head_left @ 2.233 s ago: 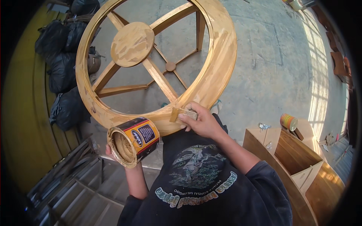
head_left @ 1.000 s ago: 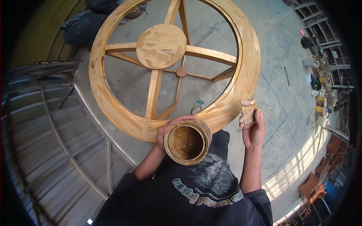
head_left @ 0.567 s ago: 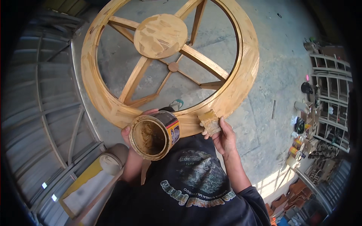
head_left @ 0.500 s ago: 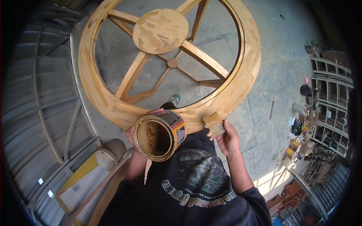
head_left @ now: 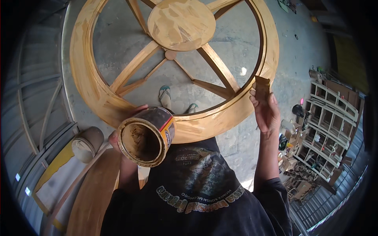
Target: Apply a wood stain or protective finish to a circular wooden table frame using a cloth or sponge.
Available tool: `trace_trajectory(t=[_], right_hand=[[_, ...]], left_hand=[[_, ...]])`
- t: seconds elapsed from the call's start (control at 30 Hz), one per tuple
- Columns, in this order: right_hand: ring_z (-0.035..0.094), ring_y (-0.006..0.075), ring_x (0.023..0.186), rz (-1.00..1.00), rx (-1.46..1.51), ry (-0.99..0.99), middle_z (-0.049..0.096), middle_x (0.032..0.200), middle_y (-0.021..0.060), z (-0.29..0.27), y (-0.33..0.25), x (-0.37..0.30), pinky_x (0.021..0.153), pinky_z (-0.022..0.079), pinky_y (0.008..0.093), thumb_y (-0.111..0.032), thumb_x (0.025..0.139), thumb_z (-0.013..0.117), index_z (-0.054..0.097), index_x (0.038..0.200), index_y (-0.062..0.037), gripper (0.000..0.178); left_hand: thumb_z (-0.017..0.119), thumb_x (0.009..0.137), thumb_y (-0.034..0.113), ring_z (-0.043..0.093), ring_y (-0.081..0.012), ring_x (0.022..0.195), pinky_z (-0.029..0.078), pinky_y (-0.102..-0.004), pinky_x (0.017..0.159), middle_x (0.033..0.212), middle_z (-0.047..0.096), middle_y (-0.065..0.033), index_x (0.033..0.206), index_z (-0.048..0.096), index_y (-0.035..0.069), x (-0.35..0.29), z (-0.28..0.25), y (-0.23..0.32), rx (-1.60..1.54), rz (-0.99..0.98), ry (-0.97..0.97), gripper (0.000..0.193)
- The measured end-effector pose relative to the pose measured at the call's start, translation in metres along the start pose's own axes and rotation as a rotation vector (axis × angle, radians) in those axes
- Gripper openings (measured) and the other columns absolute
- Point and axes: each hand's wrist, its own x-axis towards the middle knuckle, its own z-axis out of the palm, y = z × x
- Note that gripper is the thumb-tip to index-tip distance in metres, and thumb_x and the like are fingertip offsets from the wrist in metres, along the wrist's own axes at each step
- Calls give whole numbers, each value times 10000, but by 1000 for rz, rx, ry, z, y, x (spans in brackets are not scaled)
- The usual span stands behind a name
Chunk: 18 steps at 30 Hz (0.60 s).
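Note:
My left hand (head_left: 114, 138) grips a round tin (head_left: 167, 128), tilted so that its mouth faces me. Tan paste coats the inside and the rim of the tin. Raised at the right, my right hand (head_left: 267, 112) pinches a small flat spreader (head_left: 262, 89) smeared with brown paste. Its fingertips are beside the outer ring of a large round wooden table frame (head_left: 220, 128); whether they touch it I cannot tell. Spokes join that ring to a wooden disc (head_left: 182, 25) in the middle, which bears patchy tan smears.
Left of me, a bucket (head_left: 87, 144) stands near a curved wooden panel (head_left: 94, 188). A metal-framed wall (head_left: 35, 90) runs along that side. To the right are slatted pale racks (head_left: 330, 118) and assorted clutter. My sandalled feet (head_left: 165, 94) show through the ring.
My right hand has moved up and to the right with the spreader, away from the tin. The tin has shifted left in the view, and the view itself has turned somewhat.

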Motion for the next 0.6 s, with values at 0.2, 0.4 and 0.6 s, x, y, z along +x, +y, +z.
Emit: trace_trajectory(t=[0.2, 0.4, 0.6], right_hand=[[537, 259, 1177, -445, -1438, -339, 572, 1268, 133, 30, -13, 75, 965, 456, 348, -37, 844, 678, 635, 1199, -40, 357], [542, 348, 1093, -731, -1642, -811, 567, 1231, 152, -3, -37, 134, 922, 474, 410, -50, 785, 695, 638, 1205, -83, 426], [546, 370, 1105, -698, -1402, -786, 563, 1223, 188, -81, -84, 109, 949, 454, 419, -109, 823, 695, 631, 1209, -64, 394]], left_hand=[[554, 740, 670, 483, -348, 1268, 384, -426, 1072, 1387, 435, -286, 1404, 281, -146, -25, 11, -10, 235, 320, 247, 1087], [559, 758, 609, 484, -395, 1245, 404, -500, 1032, 1341, 477, -287, 1369, 377, -120, -30, 67, -109, 103, 555, 383, 969], [547, 761, 607, 514, -379, 1205, 404, -492, 1031, 1323, 513, -254, 1352, 436, -66, -17, 118, -271, 21, 709, 485, 903]])
